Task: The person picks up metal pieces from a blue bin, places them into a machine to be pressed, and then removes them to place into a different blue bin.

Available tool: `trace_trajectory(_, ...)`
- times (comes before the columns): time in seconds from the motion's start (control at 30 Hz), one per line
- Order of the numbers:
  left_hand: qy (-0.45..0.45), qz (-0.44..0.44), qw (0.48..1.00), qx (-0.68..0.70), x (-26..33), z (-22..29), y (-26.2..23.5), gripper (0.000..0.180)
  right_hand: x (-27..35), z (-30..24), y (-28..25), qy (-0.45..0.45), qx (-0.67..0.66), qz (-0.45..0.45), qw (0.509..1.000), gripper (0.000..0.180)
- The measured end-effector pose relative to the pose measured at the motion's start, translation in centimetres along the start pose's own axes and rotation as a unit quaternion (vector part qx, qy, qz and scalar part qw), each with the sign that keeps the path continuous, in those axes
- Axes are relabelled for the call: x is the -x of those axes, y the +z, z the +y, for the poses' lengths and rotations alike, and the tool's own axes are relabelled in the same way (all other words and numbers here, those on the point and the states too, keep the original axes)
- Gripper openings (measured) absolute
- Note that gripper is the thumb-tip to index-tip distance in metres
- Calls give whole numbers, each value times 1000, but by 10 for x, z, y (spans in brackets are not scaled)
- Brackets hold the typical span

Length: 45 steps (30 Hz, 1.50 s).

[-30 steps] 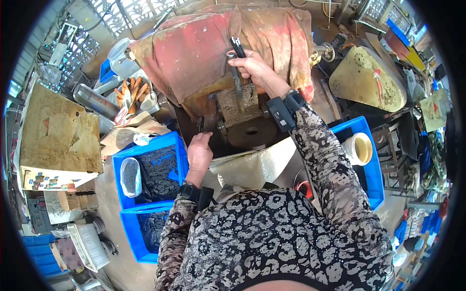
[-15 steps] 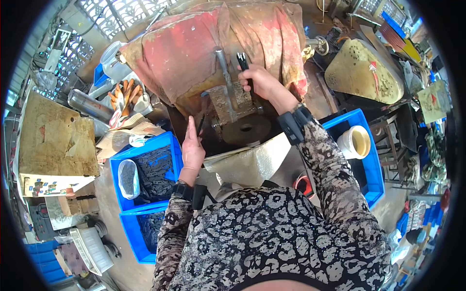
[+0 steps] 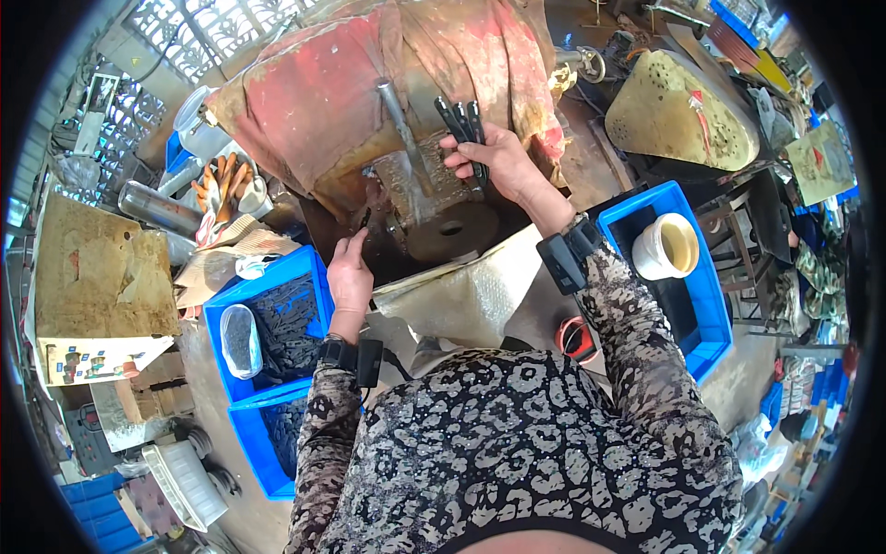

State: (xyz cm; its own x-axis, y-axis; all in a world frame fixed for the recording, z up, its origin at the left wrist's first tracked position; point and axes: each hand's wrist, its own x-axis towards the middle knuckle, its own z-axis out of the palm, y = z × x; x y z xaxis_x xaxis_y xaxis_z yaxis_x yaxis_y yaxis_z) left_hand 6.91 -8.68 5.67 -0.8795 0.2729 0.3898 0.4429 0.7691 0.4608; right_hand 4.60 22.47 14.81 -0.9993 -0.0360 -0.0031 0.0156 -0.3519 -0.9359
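Note:
Several slim black pieces with shiny spots are fanned out in my right hand, its fingers closed round their lower ends. My left hand is closed on a small dark slim piece, which points up from its fingertips; the fingers partly hide it. Between and beyond my hands lies a round disc with a centre hole, in front of a rough block. A metal rod slants over that block, left of my right hand. Neither hand touches the disc.
Red-brown cloth drapes the machine ahead. A blue bin of dark strips, holding a clear container, stands left; another blue bin is nearer. On the right, a blue bin holds a white bucket. Orange-brown gloves lie far left.
The black pieces in my right hand have gone from bunched to fanned out. My left fingers, stretched upward before, are now bent round the dark piece. The whole view has shifted slightly.

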Motion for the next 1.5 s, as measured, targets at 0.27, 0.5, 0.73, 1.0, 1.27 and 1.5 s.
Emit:
trace_trajectory(0.27,10,19,1000,1,0,-5,4,33,21,11,-6,1,-22,33,999,30)
trace_trajectory(0.5,-1,15,1000,2,-1,-4,5,23,28,24,-12,14,-20,15,1000,28)
trace_trajectory(0.73,-12,-7,1000,-19,-2,-7,5,25,31,30,-9,7,-16,-12,1000,28)
trace_trajectory(1.0,-18,-1,1000,-21,-3,-6,5,22,34,65,-30,52,69,12,996,25)
trace_trajectory(1.27,-21,0,1000,-23,-3,-7,5,21,38,83,-46,167,394,21,904,19)
trace_trajectory(1.5,-11,16,1000,-6,-1,-8,5,22,30,85,-49,216,392,4,894,24)
